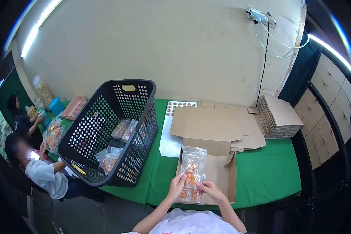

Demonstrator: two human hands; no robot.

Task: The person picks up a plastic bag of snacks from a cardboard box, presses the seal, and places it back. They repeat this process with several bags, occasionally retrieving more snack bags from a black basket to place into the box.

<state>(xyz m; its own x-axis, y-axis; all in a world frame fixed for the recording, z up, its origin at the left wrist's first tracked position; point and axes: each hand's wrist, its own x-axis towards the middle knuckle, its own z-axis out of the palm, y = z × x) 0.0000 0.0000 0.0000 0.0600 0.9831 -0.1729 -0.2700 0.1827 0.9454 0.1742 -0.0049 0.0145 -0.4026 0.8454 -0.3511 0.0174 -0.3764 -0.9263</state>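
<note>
Both hands are pinching a clear snack bag (192, 171) by its lower part: the left hand (177, 186) and right hand (209, 190) are each closing fingers on its sides, holding it upright over an open cardboard box (218, 171) on the green table (269, 171). A black basket (113, 128) holding more bags is sitting just left.
</note>
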